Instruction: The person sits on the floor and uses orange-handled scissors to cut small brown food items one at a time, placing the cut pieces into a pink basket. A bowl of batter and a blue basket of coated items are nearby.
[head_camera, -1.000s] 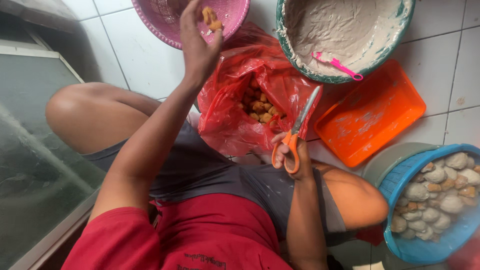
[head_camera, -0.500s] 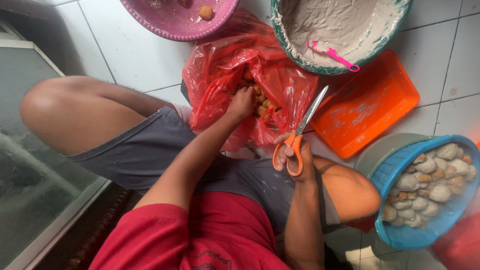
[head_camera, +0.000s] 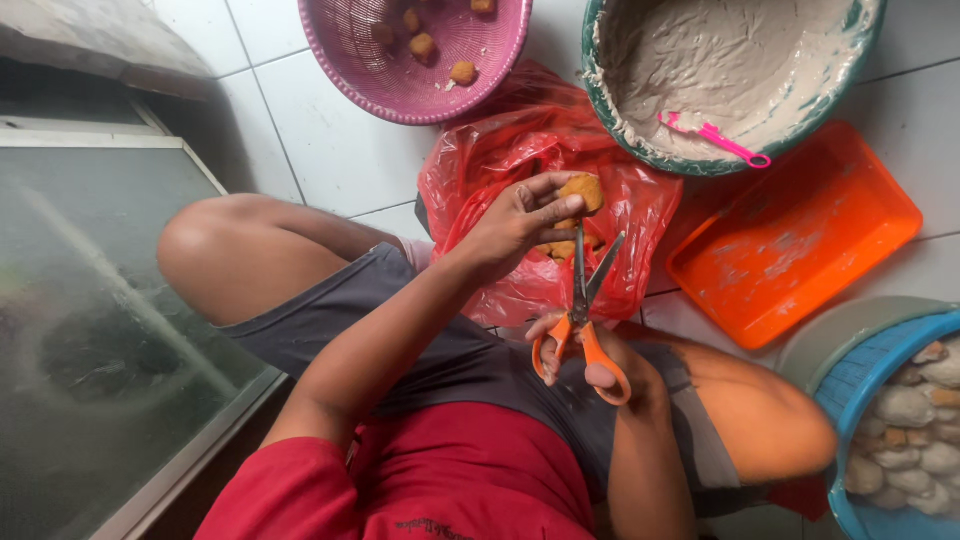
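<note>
My left hand (head_camera: 515, 225) pinches a small golden-brown fried piece (head_camera: 582, 191) above the open red plastic bag (head_camera: 480, 195), where more such pieces lie. My right hand (head_camera: 600, 365) grips orange-handled scissors (head_camera: 580, 310), blades parted and pointing up toward the piece, just below it. I sit cross-legged on the white tiled floor, in grey shorts and a red shirt.
A pink woven basket (head_camera: 340, 60) with several fried pieces stands at the top. A green-rimmed bowl (head_camera: 730, 60) smeared with pale paste holds a pink scraper (head_camera: 715, 135). An orange tray (head_camera: 800, 240) lies right; a blue basket (head_camera: 870, 380) of pale lumps lower right. Glass panel (head_camera: 90, 330) left.
My left hand went from the pink basket down into the red bag, then lifted out one fried piece. The scissors swung upright beneath it with their blades parted.
</note>
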